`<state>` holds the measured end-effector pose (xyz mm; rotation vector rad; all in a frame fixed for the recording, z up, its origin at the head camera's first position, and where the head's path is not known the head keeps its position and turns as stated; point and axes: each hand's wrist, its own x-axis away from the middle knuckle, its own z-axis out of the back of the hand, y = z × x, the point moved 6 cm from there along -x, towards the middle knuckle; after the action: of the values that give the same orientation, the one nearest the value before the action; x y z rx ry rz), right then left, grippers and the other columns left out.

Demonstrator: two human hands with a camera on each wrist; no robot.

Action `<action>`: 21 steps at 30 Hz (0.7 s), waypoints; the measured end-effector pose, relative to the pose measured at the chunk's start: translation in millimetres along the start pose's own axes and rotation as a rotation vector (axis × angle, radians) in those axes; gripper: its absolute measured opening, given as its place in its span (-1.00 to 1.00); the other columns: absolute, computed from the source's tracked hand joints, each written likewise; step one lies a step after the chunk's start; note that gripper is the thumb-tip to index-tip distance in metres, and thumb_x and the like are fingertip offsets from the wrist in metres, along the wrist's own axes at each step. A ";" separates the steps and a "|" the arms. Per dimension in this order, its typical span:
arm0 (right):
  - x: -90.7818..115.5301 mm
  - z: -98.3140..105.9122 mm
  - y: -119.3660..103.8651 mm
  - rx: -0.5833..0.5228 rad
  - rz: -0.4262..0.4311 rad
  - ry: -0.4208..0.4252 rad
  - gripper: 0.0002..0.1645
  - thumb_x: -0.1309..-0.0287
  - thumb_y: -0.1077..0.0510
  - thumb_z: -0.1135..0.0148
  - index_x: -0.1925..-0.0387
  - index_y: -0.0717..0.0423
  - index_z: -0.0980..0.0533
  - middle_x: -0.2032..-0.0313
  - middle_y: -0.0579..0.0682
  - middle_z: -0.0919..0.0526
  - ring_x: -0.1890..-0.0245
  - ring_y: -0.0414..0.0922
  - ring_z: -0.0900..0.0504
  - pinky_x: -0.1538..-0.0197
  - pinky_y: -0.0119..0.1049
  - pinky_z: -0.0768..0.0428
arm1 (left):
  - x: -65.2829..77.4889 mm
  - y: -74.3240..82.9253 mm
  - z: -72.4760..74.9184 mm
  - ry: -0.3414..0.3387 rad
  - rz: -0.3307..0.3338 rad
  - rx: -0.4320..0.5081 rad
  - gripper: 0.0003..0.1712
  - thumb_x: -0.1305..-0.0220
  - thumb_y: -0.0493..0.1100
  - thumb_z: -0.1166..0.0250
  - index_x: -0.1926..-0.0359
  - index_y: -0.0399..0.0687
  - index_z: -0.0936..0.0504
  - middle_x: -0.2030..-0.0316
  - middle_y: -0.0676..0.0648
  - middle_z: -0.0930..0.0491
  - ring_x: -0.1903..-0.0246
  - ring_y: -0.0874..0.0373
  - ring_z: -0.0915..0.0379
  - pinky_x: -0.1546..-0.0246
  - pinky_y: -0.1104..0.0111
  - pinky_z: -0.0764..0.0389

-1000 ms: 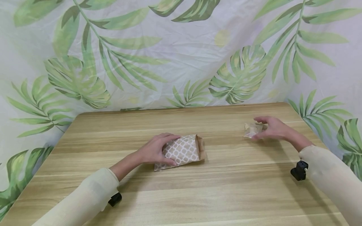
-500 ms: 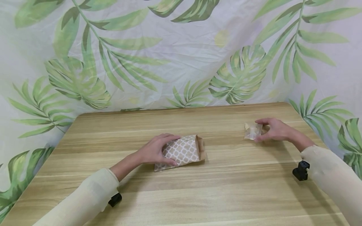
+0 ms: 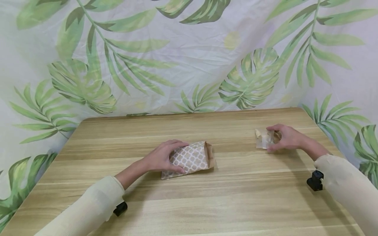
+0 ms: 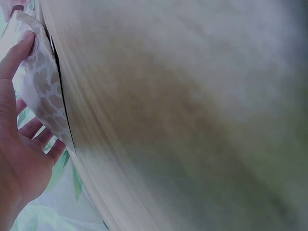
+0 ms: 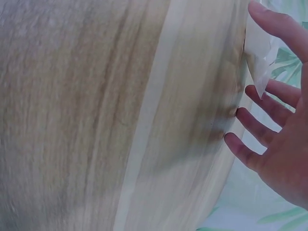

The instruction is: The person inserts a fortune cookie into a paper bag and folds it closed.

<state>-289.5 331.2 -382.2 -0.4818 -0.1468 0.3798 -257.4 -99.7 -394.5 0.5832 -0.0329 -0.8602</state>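
**One Hand on the Bag, One Hand on the Little Packet**

From the head view, I see a paper bag with a white pattern lying on the wooden table. The left hand has its grip around the closed end, thumb on the near side and fingers on the far side. The bag's mouth faces right. Farther back and to the right is a small clear packet. The right hand has its right end between the thumb and pointing finger. Behind it all hangs a cloth with green leaves.

From the left wrist view, the thumb lies on the bag's patterned side. The other fingers are spread apart on the far side, so the bag sits between them.

From the right wrist view, the thumb and pointing finger pinch the packet, and the other fingers fan out near the table. I can't tell if the packet is off the wood.

I think this step is about handling the packet while the bag is held steady. To me, the next move calls for a snug but soft pinch, because the packet looks thin and bendy.
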 end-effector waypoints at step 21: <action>-2.2 0.4 -10.1 0.000 0.052 0.072 0.07 0.22 0.04 -0.72 -0.25 0.54 -0.44 -0.12 0.46 -0.59 -0.15 0.38 -0.54 -0.19 0.29 -0.50 | 0.0 -3.7 -2.2 -0.007 0.011 -0.004 0.09 0.12 0.18 -0.68 -0.41 -0.19 -0.51 -0.31 -0.28 -0.52 -0.31 -0.23 -0.43 -0.33 -0.13 -0.46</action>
<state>-288.4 322.3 -377.1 -0.4997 -0.0645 0.4129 -259.4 -100.6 -398.1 0.5755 -0.0404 -0.8513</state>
